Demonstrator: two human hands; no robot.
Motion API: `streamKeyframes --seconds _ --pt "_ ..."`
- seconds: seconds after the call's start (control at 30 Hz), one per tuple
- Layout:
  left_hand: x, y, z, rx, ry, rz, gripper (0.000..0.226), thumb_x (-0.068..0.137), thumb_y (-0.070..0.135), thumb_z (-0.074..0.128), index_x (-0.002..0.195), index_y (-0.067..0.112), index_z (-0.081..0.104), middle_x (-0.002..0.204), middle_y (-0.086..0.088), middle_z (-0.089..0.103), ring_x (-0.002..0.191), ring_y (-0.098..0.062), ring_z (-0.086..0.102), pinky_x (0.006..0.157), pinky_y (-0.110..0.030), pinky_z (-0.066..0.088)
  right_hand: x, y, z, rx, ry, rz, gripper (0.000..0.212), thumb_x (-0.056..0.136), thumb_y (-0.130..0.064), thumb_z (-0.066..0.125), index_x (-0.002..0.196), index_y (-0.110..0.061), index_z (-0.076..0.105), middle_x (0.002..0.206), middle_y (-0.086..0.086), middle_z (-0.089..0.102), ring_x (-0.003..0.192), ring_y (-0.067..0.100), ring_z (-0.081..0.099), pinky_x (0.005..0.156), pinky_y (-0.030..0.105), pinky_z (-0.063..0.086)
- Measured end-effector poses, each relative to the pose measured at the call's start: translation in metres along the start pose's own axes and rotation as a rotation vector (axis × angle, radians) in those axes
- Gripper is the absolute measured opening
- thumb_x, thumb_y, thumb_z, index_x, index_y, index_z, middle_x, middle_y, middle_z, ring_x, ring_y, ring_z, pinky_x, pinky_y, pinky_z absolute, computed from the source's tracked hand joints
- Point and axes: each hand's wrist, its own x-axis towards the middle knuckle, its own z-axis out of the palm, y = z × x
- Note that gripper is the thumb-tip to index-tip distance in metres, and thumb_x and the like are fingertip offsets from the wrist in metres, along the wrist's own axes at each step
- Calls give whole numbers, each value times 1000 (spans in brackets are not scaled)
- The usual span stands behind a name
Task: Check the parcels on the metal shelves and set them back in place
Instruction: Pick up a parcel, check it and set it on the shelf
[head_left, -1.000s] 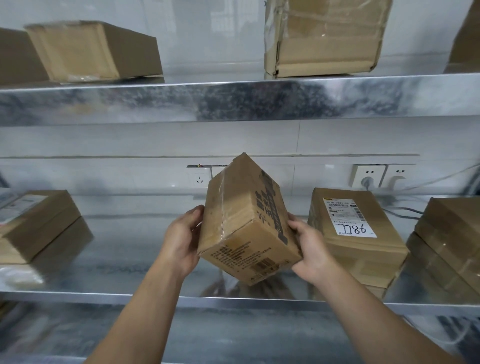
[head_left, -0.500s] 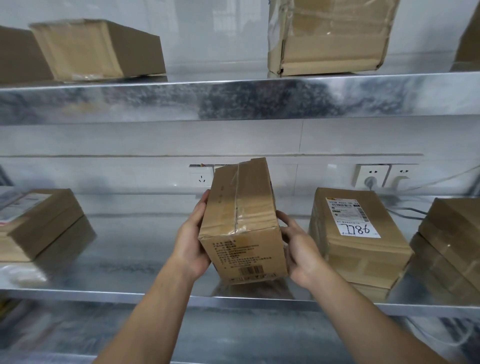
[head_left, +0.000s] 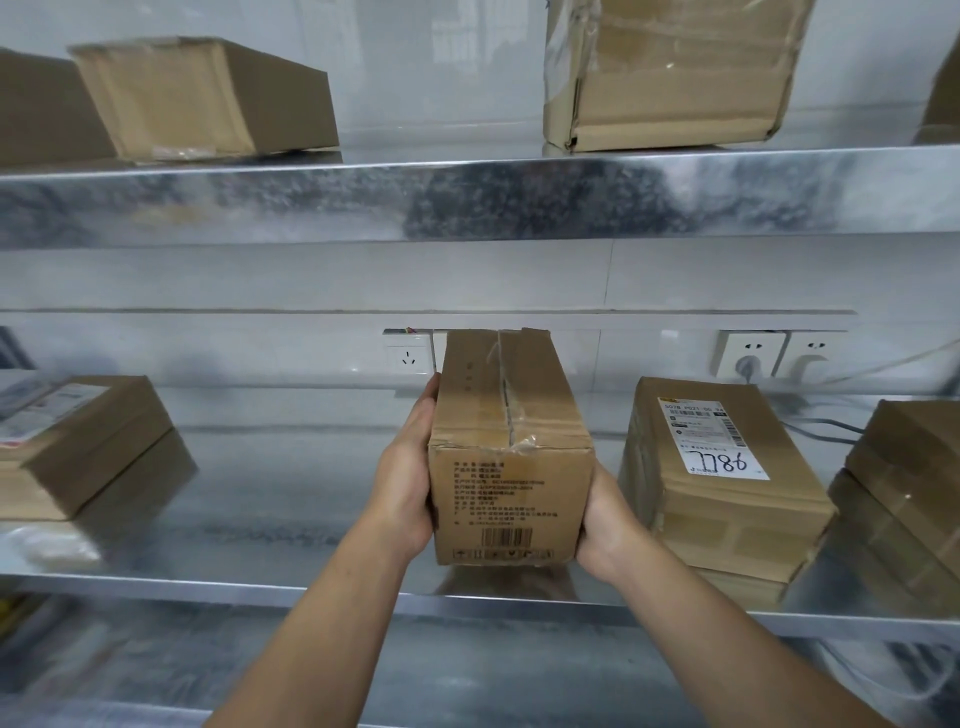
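Observation:
A brown cardboard parcel (head_left: 506, 452) with printed text and a barcode on its near end sits level at the middle of the lower metal shelf (head_left: 260, 587). My left hand (head_left: 408, 478) presses flat against its left side, fingers stretched along the box. My right hand (head_left: 605, 519) holds its lower right side, with the fingers hidden behind the box. The parcel's bottom edge is at the shelf surface; I cannot tell whether it touches. Clear tape runs along its top seam.
A labelled parcel marked 7786 (head_left: 717, 467) lies close on the right, with stacked boxes (head_left: 904, 483) beyond. Another labelled box (head_left: 78, 441) lies at the left. The upper shelf (head_left: 467, 197) carries two boxes (head_left: 208, 98) (head_left: 670, 73). Wall sockets (head_left: 748, 353) with cables sit behind.
The parcel turned from a tilted, corner-forward pose to square and level, and came down toward the shelf. Both hands stayed on its sides.

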Motion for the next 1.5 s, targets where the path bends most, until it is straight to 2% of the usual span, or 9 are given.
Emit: streamKeyframes --seconds 0.27,0.43,0.5,0.6,0.73,1.0,1.17,1.3,1.5 --pt "1 -3 -4 39 11 -3 29 104 44 50 126 42 68 105 -2 79 84 -21 77 74 -36 56 5 0 -3 -77 18 -14 44 104 -54 48 92 -24 77 96 10 80 91 29 73 76 37 53" --pt "3 -3 -10 125 48 -84 44 103 50 46 123 21 73 113 -9 77 102 -27 73 88 -40 54 14 -4 -8 -206 16 -94 36 105 -50 48 96 -32 79 97 0 80 111 26 68 115 48 41" --pt "5 -4 -12 139 53 -64 43 102 46 48 125 18 72 115 -9 76 108 -28 70 97 -41 52 11 -8 -8 -235 -3 -107 33 106 -46 49 100 -31 77 94 -1 80 107 24 69 111 44 43" --pt "8 -4 -17 142 75 -5 35 103 37 51 125 18 70 106 -4 77 104 -26 70 87 -38 52 12 -11 -10 -231 -30 -142 30 108 -42 45 114 -35 74 103 -2 80 113 25 68 99 38 50" --pt "13 -5 -20 145 99 37 27 103 35 53 123 24 69 103 3 76 120 -25 64 87 -37 51 19 -10 -12 -193 -93 -170 33 111 -33 42 134 -39 66 126 10 72 127 40 59 112 56 44" --pt "17 -6 -21 149 70 53 27 104 34 52 127 28 66 110 4 76 122 -22 63 88 -36 51 26 -12 -13 -161 -122 -202 35 110 -33 46 142 -38 59 120 -4 76 120 29 67 113 53 46" --pt "23 -5 -23 166 88 36 30 108 36 43 125 31 67 117 -2 75 125 -28 62 110 -54 46 24 -17 -17 -153 -111 -205 34 110 -32 46 141 -41 60 116 -7 77 113 24 69 100 42 54" --pt "26 -6 -24 193 80 31 32 107 42 43 126 30 65 123 -4 72 125 -29 62 113 -60 41 22 -20 -18 -151 -82 -204 34 111 -28 45 136 -43 62 110 -9 78 109 20 68 83 37 52" --pt "29 -8 -23 211 92 59 35 105 45 43 119 24 67 109 12 73 114 -15 60 83 -35 46 16 -26 -15 -162 -60 -208 28 110 -31 46 111 -49 68 113 -14 76 110 14 64 91 36 48"
